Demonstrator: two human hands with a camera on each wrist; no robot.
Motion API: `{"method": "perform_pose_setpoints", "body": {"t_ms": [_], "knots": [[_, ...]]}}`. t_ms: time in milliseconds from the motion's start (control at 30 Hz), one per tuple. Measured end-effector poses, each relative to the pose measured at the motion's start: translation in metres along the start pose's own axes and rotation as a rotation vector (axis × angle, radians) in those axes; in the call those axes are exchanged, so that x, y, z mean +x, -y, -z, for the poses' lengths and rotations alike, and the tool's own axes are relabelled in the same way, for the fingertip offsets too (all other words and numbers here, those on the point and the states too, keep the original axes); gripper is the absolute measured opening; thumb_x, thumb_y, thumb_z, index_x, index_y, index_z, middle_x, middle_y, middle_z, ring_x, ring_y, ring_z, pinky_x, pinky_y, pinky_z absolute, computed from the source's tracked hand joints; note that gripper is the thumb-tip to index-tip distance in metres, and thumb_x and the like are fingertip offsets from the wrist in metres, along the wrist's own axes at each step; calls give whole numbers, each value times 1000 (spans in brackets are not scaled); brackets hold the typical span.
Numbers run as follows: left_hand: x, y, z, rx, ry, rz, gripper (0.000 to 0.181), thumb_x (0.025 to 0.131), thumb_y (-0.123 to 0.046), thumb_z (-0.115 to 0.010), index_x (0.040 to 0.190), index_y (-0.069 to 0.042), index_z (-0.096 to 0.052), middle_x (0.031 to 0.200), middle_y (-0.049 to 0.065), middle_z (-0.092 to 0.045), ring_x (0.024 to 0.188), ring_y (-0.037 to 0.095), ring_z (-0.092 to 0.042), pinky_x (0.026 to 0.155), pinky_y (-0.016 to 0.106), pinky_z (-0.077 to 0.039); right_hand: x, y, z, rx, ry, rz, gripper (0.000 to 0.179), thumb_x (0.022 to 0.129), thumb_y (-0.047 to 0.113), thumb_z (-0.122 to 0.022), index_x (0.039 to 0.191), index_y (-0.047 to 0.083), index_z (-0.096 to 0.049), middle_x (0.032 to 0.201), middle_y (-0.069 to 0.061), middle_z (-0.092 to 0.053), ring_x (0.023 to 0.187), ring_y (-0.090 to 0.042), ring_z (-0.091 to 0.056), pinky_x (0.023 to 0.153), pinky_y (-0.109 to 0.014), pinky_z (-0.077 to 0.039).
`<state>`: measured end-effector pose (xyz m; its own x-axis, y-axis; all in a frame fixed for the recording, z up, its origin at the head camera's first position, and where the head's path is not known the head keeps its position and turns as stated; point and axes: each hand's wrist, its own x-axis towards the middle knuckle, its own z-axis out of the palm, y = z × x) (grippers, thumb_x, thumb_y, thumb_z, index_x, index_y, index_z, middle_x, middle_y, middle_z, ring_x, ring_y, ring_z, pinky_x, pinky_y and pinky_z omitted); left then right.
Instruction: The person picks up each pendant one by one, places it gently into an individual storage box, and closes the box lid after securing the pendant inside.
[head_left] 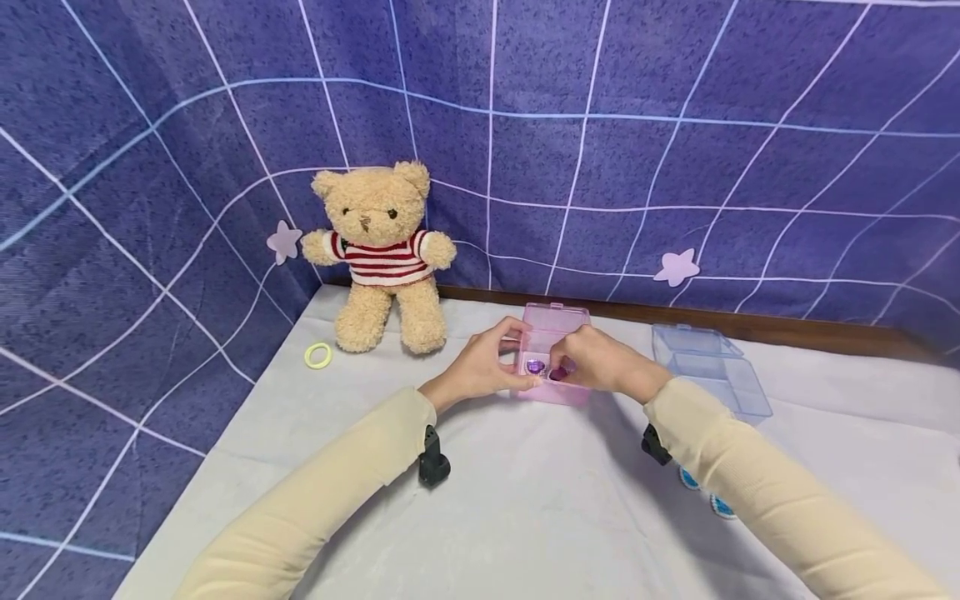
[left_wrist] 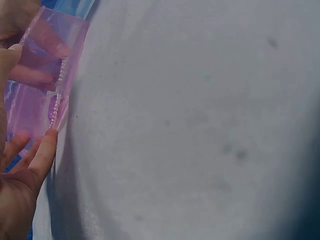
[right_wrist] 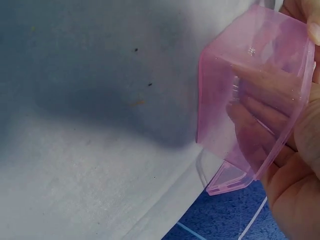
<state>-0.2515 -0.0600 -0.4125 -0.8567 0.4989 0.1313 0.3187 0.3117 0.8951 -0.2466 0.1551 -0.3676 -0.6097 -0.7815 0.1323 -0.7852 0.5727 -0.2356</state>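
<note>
A pink see-through box (head_left: 557, 392) stands on the white cloth with its lid tipped back. My left hand (head_left: 483, 362) grips the box from the left, thumb at the front rim and fingers behind. Inside lies a purple gem (head_left: 536, 367) edged with small white beads. My right hand (head_left: 596, 358) reaches into the box's right part, its fingers on a second, darker purple gem (head_left: 558, 374), partly hidden by them. In the right wrist view, fingers show through the pink box wall (right_wrist: 220, 100). Bead rows (left_wrist: 56, 107) show through the wall in the left wrist view.
A blue see-through box (head_left: 720, 383) stands open behind my right forearm. Two blue gems (head_left: 722, 506) with white edges lie partly under that sleeve. A teddy bear (head_left: 382, 258) sits at the back left, near a yellow ring (head_left: 318, 356). A purple curtain (head_left: 540, 150) hangs behind.
</note>
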Motion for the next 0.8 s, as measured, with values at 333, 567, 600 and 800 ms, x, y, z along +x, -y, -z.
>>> {"method": "perform_pose_setpoints", "body": {"t_ms": [333, 567, 600, 800], "knots": [[0, 0, -1, 5, -2, 5, 76, 69, -12, -88, 133, -6, -46, 135, 16, -51, 124, 29, -56, 85, 28, -58, 2, 2, -1, -11, 57, -63, 14, 65, -1, -78, 71, 11, -72, 66, 2, -68, 57, -6, -50, 58, -22, -50], [2, 1, -4, -11, 14, 12, 78, 70, -10, -87, 135, -7, -44, 137, 16, -50, 125, 31, -55, 87, 28, -57, -2, 2, 3, -1, 37, -50, 15, 65, -3, -79, 72, 8, -71, 66, -1, -67, 58, -8, -52, 58, -23, -49], [2, 1, -4, -7, 19, 15, 79, 70, -10, -87, 136, -7, -44, 137, 17, -49, 126, 31, -55, 87, 27, -57, -3, 2, 4, 4, 18, -46, 15, 65, -3, -79, 74, 7, -72, 69, -2, -68, 60, -10, -55, 60, -24, -51], [1, -6, 0, 72, 55, 39, 86, 72, -15, -85, 142, -11, -36, 140, 16, -46, 124, 30, -55, 91, 29, -56, -23, 13, 22, 5, -206, -76, 22, 72, 3, -79, 93, -2, -71, 91, -13, -74, 84, -27, -70, 76, -38, -59]]}}
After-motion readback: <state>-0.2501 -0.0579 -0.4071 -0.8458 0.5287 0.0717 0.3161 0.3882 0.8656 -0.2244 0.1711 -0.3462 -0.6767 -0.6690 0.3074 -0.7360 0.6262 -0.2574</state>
